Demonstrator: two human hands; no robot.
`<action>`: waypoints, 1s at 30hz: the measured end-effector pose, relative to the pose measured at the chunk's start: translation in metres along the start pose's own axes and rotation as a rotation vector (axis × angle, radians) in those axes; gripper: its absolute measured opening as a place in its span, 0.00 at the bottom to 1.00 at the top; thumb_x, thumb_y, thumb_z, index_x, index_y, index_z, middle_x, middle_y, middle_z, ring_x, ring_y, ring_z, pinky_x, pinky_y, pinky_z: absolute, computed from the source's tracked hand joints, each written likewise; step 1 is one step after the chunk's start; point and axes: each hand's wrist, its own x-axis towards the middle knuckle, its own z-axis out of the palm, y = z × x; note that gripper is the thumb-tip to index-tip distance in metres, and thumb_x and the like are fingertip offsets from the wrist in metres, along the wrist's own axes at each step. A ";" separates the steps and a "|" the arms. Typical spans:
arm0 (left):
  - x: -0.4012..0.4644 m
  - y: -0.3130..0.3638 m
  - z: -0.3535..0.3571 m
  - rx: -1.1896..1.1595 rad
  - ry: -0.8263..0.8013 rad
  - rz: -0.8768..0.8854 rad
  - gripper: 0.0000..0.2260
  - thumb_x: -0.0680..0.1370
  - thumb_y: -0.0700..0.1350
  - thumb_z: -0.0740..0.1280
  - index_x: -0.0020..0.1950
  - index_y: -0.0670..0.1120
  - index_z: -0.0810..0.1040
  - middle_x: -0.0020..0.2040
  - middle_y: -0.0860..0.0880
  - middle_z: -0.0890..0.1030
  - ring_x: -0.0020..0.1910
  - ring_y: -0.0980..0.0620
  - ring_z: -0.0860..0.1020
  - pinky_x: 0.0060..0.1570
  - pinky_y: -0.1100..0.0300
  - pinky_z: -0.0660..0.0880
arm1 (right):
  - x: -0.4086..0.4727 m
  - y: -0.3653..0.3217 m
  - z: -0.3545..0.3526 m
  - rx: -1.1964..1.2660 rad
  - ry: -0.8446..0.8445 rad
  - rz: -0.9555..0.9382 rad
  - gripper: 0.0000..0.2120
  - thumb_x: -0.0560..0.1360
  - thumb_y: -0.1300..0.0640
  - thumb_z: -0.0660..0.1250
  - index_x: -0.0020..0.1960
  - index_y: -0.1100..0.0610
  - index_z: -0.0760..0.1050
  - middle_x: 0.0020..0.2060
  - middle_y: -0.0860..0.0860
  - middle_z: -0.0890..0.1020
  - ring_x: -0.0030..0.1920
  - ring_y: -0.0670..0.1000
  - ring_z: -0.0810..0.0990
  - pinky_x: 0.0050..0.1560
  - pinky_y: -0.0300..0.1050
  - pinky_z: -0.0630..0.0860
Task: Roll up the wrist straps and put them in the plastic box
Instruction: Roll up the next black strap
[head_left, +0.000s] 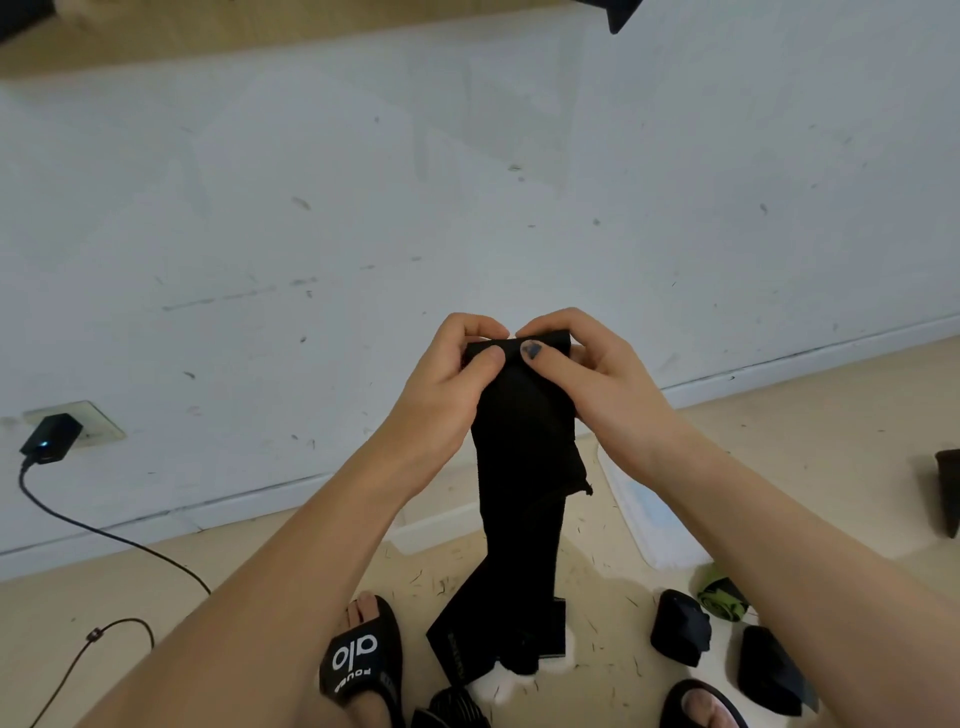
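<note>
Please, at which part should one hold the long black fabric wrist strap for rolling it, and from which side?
Grip the long black fabric wrist strap at its top edge, one hand from each side, thumbs on the near face. That end is already folded over, and the rest hangs free below, so the roll can likely proceed downward. The left hand and right hand pinch it there.

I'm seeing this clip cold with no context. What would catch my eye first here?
First, the two hands at centre: the left hand and right hand pinch the top edge of a long black wrist strap, which hangs down towards the floor. Next, the black slide sandal with white lettering, bottom centre. Then the black charger plugged in low on the left wall.
</note>
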 end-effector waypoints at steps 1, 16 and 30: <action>0.000 0.000 -0.002 0.054 -0.007 0.027 0.08 0.84 0.39 0.62 0.57 0.52 0.77 0.53 0.53 0.81 0.51 0.58 0.80 0.51 0.62 0.76 | 0.001 0.000 -0.002 -0.014 -0.001 0.034 0.05 0.82 0.52 0.67 0.54 0.50 0.81 0.47 0.53 0.86 0.52 0.57 0.85 0.58 0.57 0.81; -0.007 0.004 -0.016 0.190 -0.055 0.189 0.08 0.83 0.36 0.65 0.56 0.49 0.76 0.44 0.56 0.82 0.48 0.59 0.80 0.51 0.65 0.76 | 0.002 -0.002 -0.008 0.005 -0.102 -0.033 0.05 0.82 0.59 0.67 0.57 0.56 0.80 0.41 0.51 0.85 0.45 0.47 0.84 0.46 0.39 0.79; -0.006 0.006 -0.012 -0.045 -0.072 0.079 0.10 0.85 0.44 0.60 0.51 0.57 0.77 0.52 0.49 0.80 0.54 0.50 0.79 0.56 0.53 0.76 | 0.002 -0.001 -0.005 0.083 -0.147 -0.019 0.08 0.83 0.61 0.66 0.61 0.56 0.79 0.49 0.58 0.86 0.50 0.56 0.86 0.50 0.48 0.83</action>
